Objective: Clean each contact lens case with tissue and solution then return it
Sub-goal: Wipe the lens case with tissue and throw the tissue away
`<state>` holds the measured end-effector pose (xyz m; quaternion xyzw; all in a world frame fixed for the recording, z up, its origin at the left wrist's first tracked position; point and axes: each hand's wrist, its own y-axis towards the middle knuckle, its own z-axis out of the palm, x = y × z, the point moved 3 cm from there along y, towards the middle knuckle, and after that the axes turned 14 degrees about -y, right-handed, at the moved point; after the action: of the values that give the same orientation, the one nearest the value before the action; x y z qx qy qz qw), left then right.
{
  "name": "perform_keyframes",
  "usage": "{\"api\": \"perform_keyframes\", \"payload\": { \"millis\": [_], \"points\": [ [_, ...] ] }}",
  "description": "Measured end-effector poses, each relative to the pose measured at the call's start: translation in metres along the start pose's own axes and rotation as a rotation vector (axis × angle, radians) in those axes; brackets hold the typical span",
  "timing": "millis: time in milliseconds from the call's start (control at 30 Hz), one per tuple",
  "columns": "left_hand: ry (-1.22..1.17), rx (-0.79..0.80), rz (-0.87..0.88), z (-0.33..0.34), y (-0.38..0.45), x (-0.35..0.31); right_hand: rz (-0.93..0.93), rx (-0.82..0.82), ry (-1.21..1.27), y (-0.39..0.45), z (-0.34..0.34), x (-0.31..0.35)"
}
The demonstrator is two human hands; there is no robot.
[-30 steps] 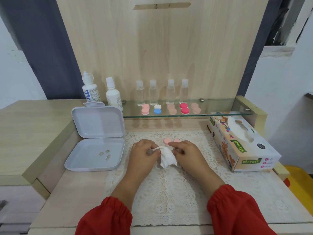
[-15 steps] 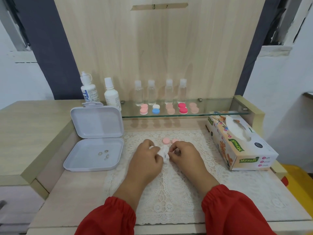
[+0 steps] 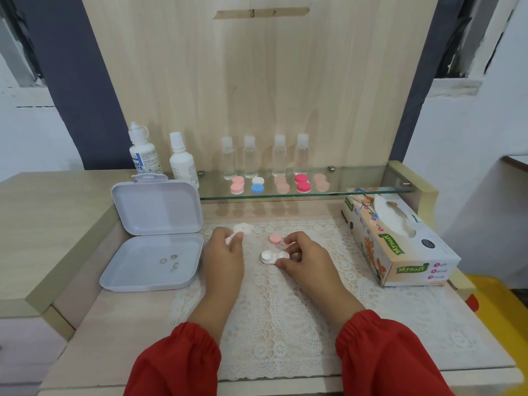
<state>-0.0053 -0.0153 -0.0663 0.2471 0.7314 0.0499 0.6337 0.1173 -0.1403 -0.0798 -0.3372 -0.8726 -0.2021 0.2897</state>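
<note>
A: Start at the right hand [image 3: 307, 260]: its fingers [image 3: 285, 262] are curled in a pinch on the right end of the white contact lens case [image 3: 273, 256], just right of centre frame on the lace mat [image 3: 285, 324].

B: And the case's long axis?

A: Roughly left to right across the frame, both wells open and facing up; the left well sticks out free toward the other hand.

B: The left hand [image 3: 224, 252]?

A: Fingers closed on a wad of tissue [image 3: 238, 231], up and left of the case, apart from it.

B: So the tissue lies nearest that free well. And the lid?

A: A pink cap [image 3: 275, 238] sits just above the case, beside the right hand. The other cases wait on the glass shelf [image 3: 357, 192] higher up.
</note>
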Motion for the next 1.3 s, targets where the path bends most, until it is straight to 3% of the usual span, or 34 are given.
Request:
{"api": "perform_keyframes", "payload": {
  "millis": [200,300,467,600,700,800,867,900,1133,1300],
  "points": [
    [0.292,0.362,0.405,0.030,-0.016,-0.008,-0.001,0.002,-0.020,0.000,0.000,0.001],
    [0.435,0.484,0.475,0.035,-0.019,-0.006,0.003,-0.005,-0.039,0.000,0.001,0.001],
    [0.579,0.501,0.595,0.034,-0.029,-0.010,0.006,-0.022,-0.067,0.001,0.001,0.001],
    [0.649,0.483,0.501,0.036,-0.029,-0.016,-0.002,-0.030,-0.085,0.000,0.000,0.002],
    [0.478,0.447,0.353,0.034,-0.014,-0.007,-0.003,-0.027,-0.079,-0.002,-0.001,0.003],
    [0.119,0.226,0.090,0.019,-0.003,-0.002,0.008,-0.023,-0.060,-0.002,-0.002,0.002],
    [0.052,-0.007,0.084,0.006,-0.003,-0.004,0.018,-0.016,-0.034,-0.002,-0.002,0.001],
    [0.051,-0.046,0.126,0.003,-0.004,-0.005,0.022,-0.010,-0.024,-0.002,-0.002,0.001],
    [0.241,0.360,0.467,0.026,-0.021,-0.007,0.021,-0.017,-0.014,-0.002,-0.001,0.001],
    [0.535,0.421,0.705,0.033,-0.031,-0.014,0.031,-0.023,-0.042,-0.003,-0.002,0.001]
  ]
}}
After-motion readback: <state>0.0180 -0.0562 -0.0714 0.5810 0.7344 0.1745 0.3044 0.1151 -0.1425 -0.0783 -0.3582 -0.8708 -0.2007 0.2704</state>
